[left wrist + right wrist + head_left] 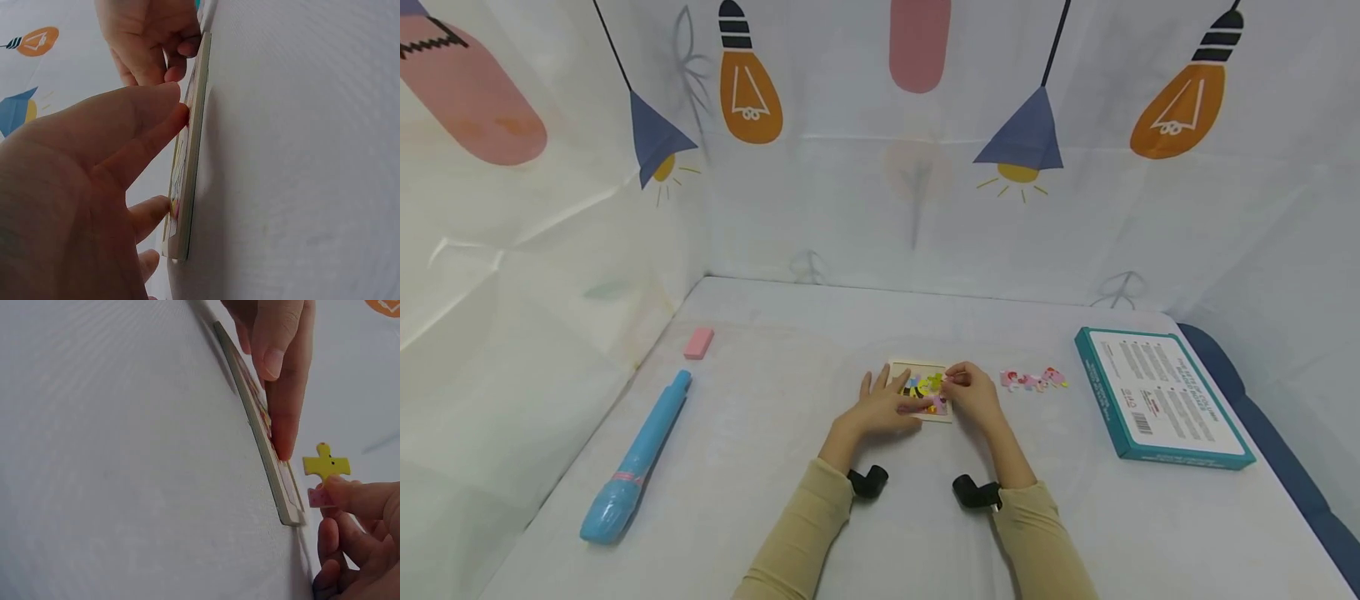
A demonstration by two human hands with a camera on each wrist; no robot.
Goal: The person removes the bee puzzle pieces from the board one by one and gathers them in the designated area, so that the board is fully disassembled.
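Observation:
A small jigsaw puzzle in a pale wooden frame (pixel 917 363) lies flat on the table, with yellow, black and purple artwork partly hidden by the hands. My left hand (pixel 880 411) spreads over it, its fingers extended and fingertips resting on the picture. In the right wrist view, my right hand (pixel 369 534) pinches a jigsaw piece (pixel 326 465) between thumb and finger. Its upper part is yellow with a rounded knob, and pink shows below at the thumb. This hand is at the frame's right edge in the head view.
Several pink and red jigsaw pieces (pixel 1033 380) lie in a row right of the frame. Farther right is a teal-edged box (pixel 1165 396), with a dark blue padded edge (pixel 1270 425) beyond. On the left are a blue wand-shaped object (pixel 638 462) and a pink block (pixel 698 343).

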